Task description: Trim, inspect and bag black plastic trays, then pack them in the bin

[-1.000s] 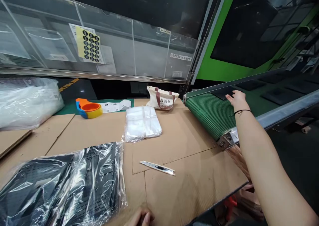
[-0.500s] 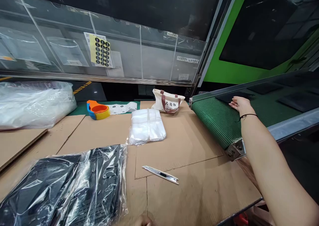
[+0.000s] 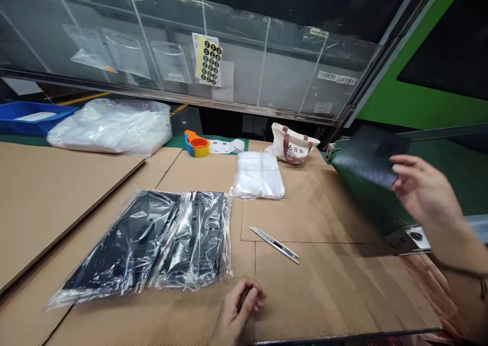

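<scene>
My right hand [image 3: 427, 188] grips the near edge of a thin black flat panel [image 3: 369, 155], raised above the green conveyor belt [image 3: 453, 168]; both are blurred by motion. My left hand [image 3: 244, 305] rests near the cardboard's front edge with its fingers curled in, and no object shows in it. Just beyond it lie black slotted panels in clear plastic bags [image 3: 190, 239]. A white utility knife [image 3: 274, 244] lies on the cardboard to their right. Farther back is a strapped stack of clear plastic bags [image 3: 259, 176].
An orange, blue and yellow tape dispenser [image 3: 197, 145] and a cloth bag [image 3: 293, 145] stand along the back. Left are a large plastic-wrapped bundle [image 3: 114, 127], a blue bin [image 3: 34, 117] and a raised cardboard sheet [image 3: 57, 183]. A clear-pocketed rack [image 3: 244, 76] hangs above.
My right hand has lifted a black panel off the belt and drawn it nearer. My left hand has come further into view. The whole view has shifted to the left.
</scene>
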{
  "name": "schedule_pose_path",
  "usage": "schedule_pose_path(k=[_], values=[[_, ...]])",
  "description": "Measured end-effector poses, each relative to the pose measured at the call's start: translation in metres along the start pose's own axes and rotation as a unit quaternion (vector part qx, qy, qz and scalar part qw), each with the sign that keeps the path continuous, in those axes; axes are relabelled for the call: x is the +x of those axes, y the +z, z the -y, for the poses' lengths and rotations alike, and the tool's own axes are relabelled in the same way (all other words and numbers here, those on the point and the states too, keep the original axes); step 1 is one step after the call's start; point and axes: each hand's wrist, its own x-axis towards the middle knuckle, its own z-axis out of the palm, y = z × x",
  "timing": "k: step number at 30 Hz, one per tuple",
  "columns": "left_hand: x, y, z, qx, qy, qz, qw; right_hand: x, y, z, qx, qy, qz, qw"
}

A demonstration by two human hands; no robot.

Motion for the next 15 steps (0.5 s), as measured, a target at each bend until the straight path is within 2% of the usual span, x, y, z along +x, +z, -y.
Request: schedule_pose_path(k=[1, 3, 4, 6, 9, 10, 11, 12, 13, 15], values=[[0.002, 0.002, -0.004, -0.074, -0.020, -0.004, 0.997, -0.030, 0.003, -0.010, 0.005, 0.023, 0.049, 0.999], [0.005, 0.007, -0.011, -0.206, -0.053, 0.012, 0.977, -0.089, 0.009, -0.033, 0.020, 0.073, 0.238, 0.968], [0.007, 0.009, -0.014, -0.255, -0.068, 0.022, 0.964, -0.115, 0.012, -0.044, 0.009, 0.088, 0.338, 0.937], [0.010, 0.014, -0.020, -0.316, -0.092, 0.007, 0.944, -0.160, 0.019, -0.061, -0.030, 0.095, 0.487, 0.867], [0.012, 0.019, -0.027, -0.349, -0.132, -0.080, 0.924, -0.195, 0.029, -0.072, -0.047, 0.054, 0.609, 0.790], [0.013, 0.019, -0.027, -0.356, -0.150, -0.101, 0.917, -0.198, 0.033, -0.076, -0.032, 0.053, 0.628, 0.776], [0.013, 0.018, -0.025, -0.364, -0.168, -0.111, 0.909, -0.197, 0.038, -0.080, -0.019, 0.053, 0.629, 0.775], [0.014, 0.016, -0.023, -0.375, -0.184, -0.110, 0.902, -0.194, 0.044, -0.087, -0.019, 0.049, 0.609, 0.791], [0.014, 0.013, -0.019, -0.388, -0.195, -0.100, 0.895, -0.188, 0.051, -0.095, -0.037, 0.034, 0.571, 0.819], [0.015, 0.005, -0.008, -0.416, -0.194, -0.059, 0.887, -0.176, 0.068, -0.114, -0.144, -0.038, 0.462, 0.874]])
